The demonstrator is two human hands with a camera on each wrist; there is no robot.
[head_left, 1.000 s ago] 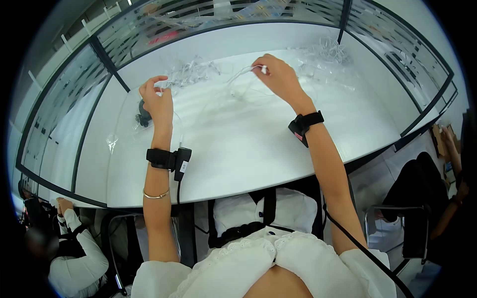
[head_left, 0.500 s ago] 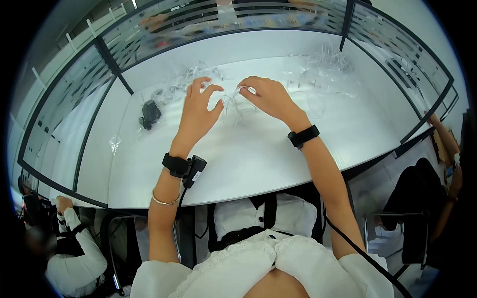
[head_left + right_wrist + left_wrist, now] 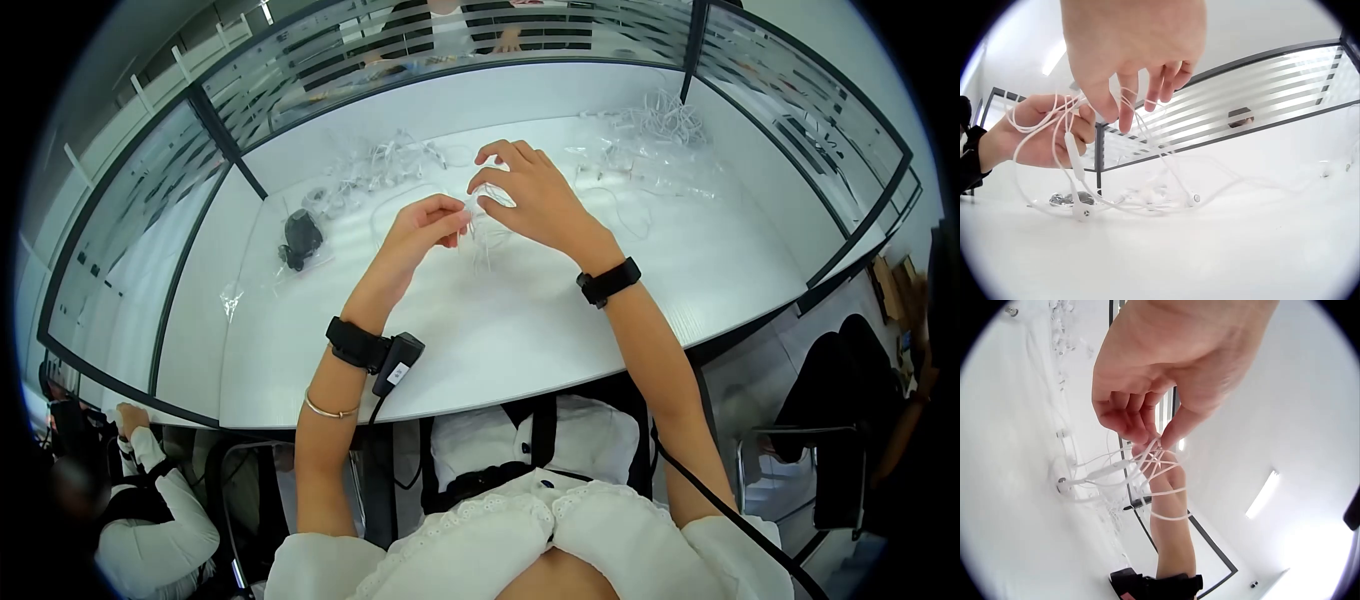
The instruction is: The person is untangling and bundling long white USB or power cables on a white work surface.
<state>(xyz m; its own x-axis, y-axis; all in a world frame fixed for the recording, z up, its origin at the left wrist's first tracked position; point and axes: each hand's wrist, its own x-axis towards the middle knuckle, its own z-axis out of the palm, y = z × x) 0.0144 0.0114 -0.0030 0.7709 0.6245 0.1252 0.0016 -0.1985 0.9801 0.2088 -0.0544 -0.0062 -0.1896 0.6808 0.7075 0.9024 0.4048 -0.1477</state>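
A white wired earphone cable (image 3: 1147, 187) hangs in several loops between my two hands above the white desk (image 3: 520, 320). My left hand (image 3: 452, 217) pinches the gathered loops (image 3: 1159, 464) between thumb and fingertips. My right hand (image 3: 484, 196) pinches the same cable (image 3: 488, 228) right beside it, its other fingers spread. In the right wrist view the right hand (image 3: 1110, 111) holds the strands near the left hand (image 3: 1044, 132). An inline remote (image 3: 1072, 150) dangles there, and two earbuds (image 3: 1192, 199) rest on the desk.
A black object in a clear bag (image 3: 298, 238) lies left on the desk. Loose white earphones (image 3: 385, 163) are heaped at the back, more cables and clear bags (image 3: 655, 125) at the back right. Glass partitions (image 3: 130, 190) ring the desk. Other people sit nearby.
My hands were far apart with the cable stretched between them. They have come together at the desk's middle, and the left hand now pinches the looped cable beside the right.
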